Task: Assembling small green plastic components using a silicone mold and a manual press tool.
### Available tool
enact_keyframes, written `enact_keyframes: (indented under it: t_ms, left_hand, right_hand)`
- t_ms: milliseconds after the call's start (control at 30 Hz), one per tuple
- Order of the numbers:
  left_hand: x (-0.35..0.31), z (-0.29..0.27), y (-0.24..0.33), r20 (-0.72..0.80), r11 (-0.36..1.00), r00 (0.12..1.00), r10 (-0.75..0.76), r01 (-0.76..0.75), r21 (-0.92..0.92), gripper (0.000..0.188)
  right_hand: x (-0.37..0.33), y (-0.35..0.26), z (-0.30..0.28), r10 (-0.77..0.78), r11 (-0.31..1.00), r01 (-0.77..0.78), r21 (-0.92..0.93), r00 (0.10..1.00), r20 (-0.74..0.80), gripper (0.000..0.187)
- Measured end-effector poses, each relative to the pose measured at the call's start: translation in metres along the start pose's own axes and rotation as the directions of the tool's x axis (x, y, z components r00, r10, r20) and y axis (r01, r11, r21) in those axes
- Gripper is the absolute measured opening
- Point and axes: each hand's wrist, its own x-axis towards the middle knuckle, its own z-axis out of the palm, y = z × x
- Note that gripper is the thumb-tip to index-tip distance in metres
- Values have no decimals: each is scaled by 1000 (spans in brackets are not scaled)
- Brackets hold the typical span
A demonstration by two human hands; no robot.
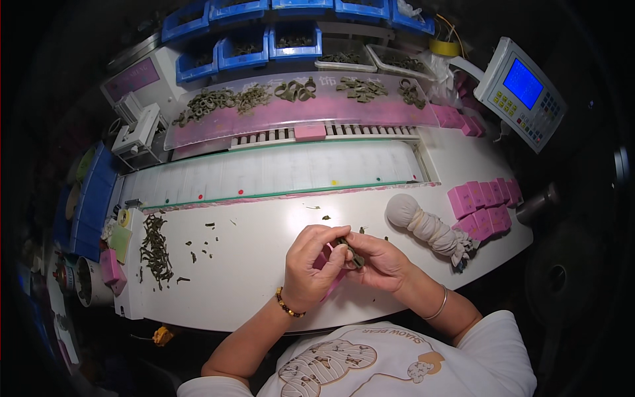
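Over the white worktable (pixel 251 264), near its front edge, my two hands meet. My left hand (pixel 312 261) pinches a small olive-green piece (pixel 344 243) at its fingertips, and a pink strip (pixel 329 281) shows under the palm. My right hand (pixel 377 259) grips the same green piece from the other side, its fingers closed on it. A beaded bracelet is on my left wrist and a thin bangle on my right.
A pile of green strips (pixel 156 250) and loose scraps lie at the table's left. A white stuffed cloth bundle (pixel 426 225) and stacked pink blocks (pixel 483 205) sit at the right. Behind are a white conveyor (pixel 278 169), a pink shelf with green loops (pixel 297 99), blue bins (pixel 245 46) and a control panel (pixel 522 92).
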Motion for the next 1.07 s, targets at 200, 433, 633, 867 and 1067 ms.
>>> enact_keyframes:
  t_ms: [200,433,633,867,1067]
  left_hand:
    - [2,-1,-6,36,993,996,79,-82,90,28]
    - [10,-3,-7,52,996,996,71,-74,51,30]
    - [13,-3,-11,20,998,999,-31,32,-63,33]
    - [13,-8,-15,37,980,993,-110,115,-161,32]
    - [11,-11,-17,53,947,980,-194,201,-249,25]
  right_hand:
    - [-1,-1,1,-13,1000,13,-1,1000,-28,17]
    - [2,-9,1,-6,1000,6,3,1000,-29,21]
    - [8,-13,3,40,997,-44,60,998,54,24]
    - [14,-15,3,51,997,-55,54,997,60,23]
    - [18,-14,-1,-17,988,7,-155,998,-63,24]
